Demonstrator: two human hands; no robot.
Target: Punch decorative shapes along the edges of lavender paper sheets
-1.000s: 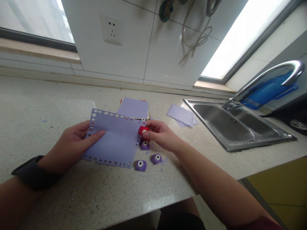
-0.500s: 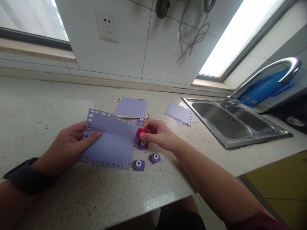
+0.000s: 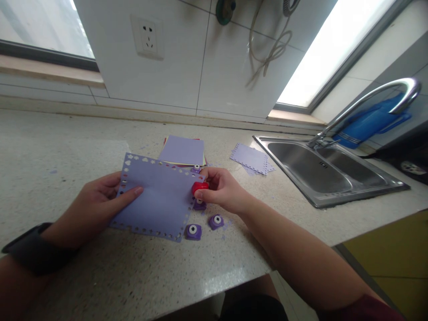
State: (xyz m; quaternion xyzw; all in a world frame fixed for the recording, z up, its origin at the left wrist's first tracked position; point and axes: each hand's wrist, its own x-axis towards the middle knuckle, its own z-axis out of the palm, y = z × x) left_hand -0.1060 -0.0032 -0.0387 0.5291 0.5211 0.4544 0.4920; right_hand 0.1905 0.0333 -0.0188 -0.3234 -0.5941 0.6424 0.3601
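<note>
A purple paper sheet (image 3: 157, 196) with small shaped holes along its edges is raised over the counter. Its left side is pinched by my left hand (image 3: 100, 203), thumb on top and fingers beneath. My right hand (image 3: 222, 189) grips a red craft punch (image 3: 199, 188) at the sheet's right edge. Just below the red punch, a purple punch (image 3: 199, 205) is partly covered. Two more purple punches, one (image 3: 193, 231) by the sheet's lower right corner and one (image 3: 216, 221) further right, rest on the counter. Another small one (image 3: 196, 169) shows behind the sheet.
Behind the sheet lies a stack of coloured paper (image 3: 182, 149). Punched purple sheets (image 3: 250, 158) lie near the steel sink (image 3: 301, 174), which has a curved faucet (image 3: 364, 104). Paper bits are scattered on the speckled counter (image 3: 133, 276).
The sheet has flattened slightly, its lower right corner a little lower. The red punch and my right hand have shifted very slightly right and down.
</note>
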